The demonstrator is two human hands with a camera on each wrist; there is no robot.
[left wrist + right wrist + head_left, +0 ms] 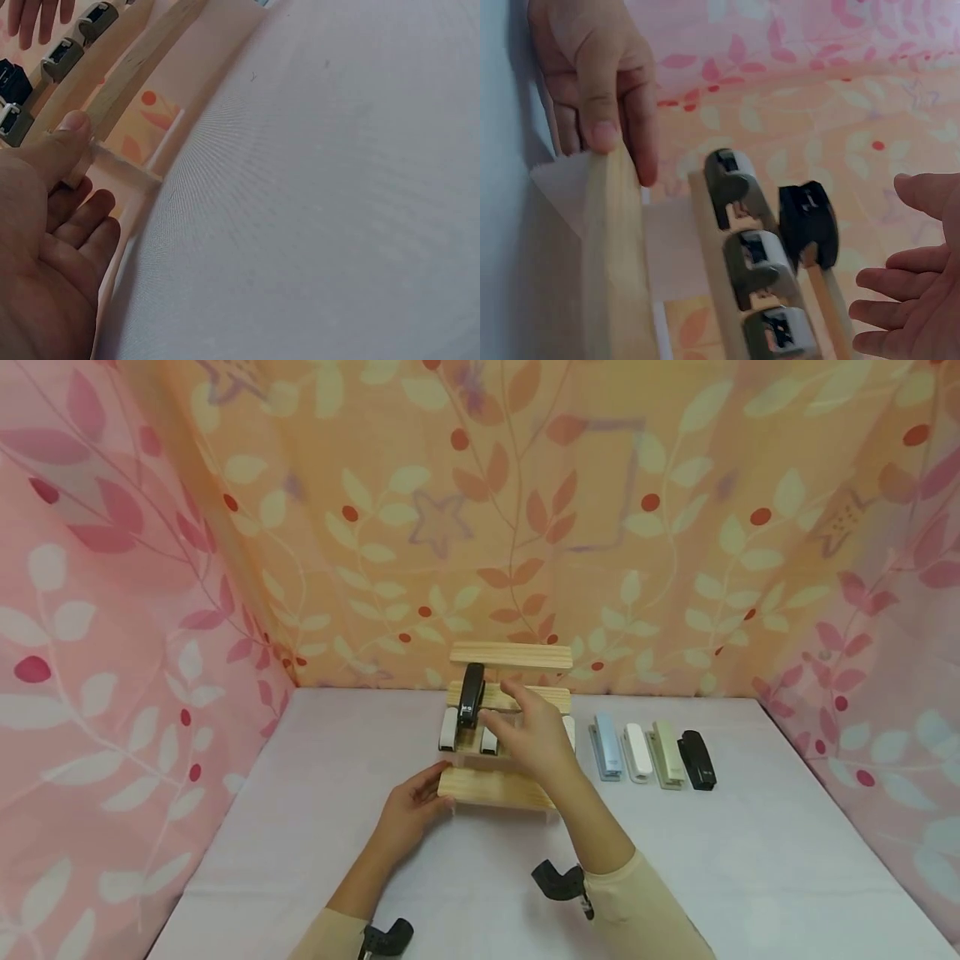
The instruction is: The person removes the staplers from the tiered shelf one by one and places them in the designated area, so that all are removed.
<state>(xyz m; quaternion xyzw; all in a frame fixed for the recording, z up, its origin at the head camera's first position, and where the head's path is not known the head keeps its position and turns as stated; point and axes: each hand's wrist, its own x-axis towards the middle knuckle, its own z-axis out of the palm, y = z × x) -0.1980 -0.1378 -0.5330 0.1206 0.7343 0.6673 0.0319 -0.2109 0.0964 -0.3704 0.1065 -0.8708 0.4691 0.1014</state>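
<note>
A tiered wooden rack [495, 787] stands mid-table. My left hand [408, 814] grips the left end of its lowest board; in the left wrist view the thumb [75, 124] lies on the board with fingers below. A black stapler [471, 695] sits upright on a higher tier toward the left. On the tier below are white-and-grey staplers, one at left [448, 729], one mid-row [489, 741], another partly behind my right hand. My right hand [536, 735] hovers over the rack, right of the black stapler. The right wrist view shows its fingers [900, 285] extended, holding nothing, apart from the black stapler.
Right of the rack, a row on the table holds a light blue stapler [608, 749], a white stapler [638, 753], a pale green stapler [667, 756] and another black stapler [698, 760]. Patterned curtains [375, 568] enclose the table's back and sides.
</note>
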